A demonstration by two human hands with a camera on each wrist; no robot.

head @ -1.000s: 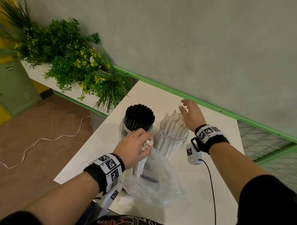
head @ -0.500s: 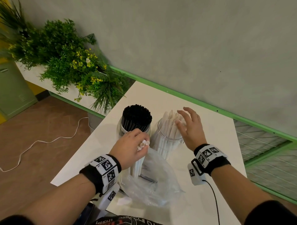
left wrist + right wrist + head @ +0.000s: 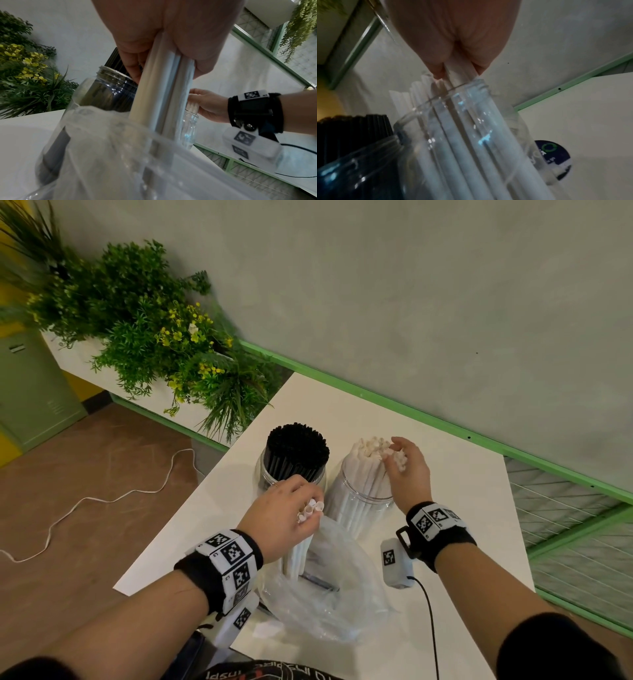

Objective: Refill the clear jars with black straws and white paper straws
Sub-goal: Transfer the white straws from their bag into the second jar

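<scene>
Two clear jars stand side by side on the white table (image 3: 462,474). The left jar (image 3: 265,474) is packed with black straws (image 3: 297,445). The right jar (image 3: 356,498) holds white paper straws (image 3: 368,455). My left hand (image 3: 294,515) grips a small bundle of white paper straws (image 3: 164,94) upright, their lower ends inside a clear plastic bag (image 3: 325,601) in front of the jars. My right hand (image 3: 402,465) is curled round the upper ends of a few white straws (image 3: 462,73) standing in the right jar (image 3: 471,121).
A planter of green plants with yellow flowers (image 3: 164,337) stands left of the table. A grey wall with a green rail (image 3: 411,412) runs behind it. A white cable (image 3: 102,498) lies on the brown floor at left. A round dark label (image 3: 553,152) shows on the table past the right jar.
My right hand came back from beyond the jar and closed on the tops of the white straws in it. My left hand kept hold of its bundle, nearly still.
</scene>
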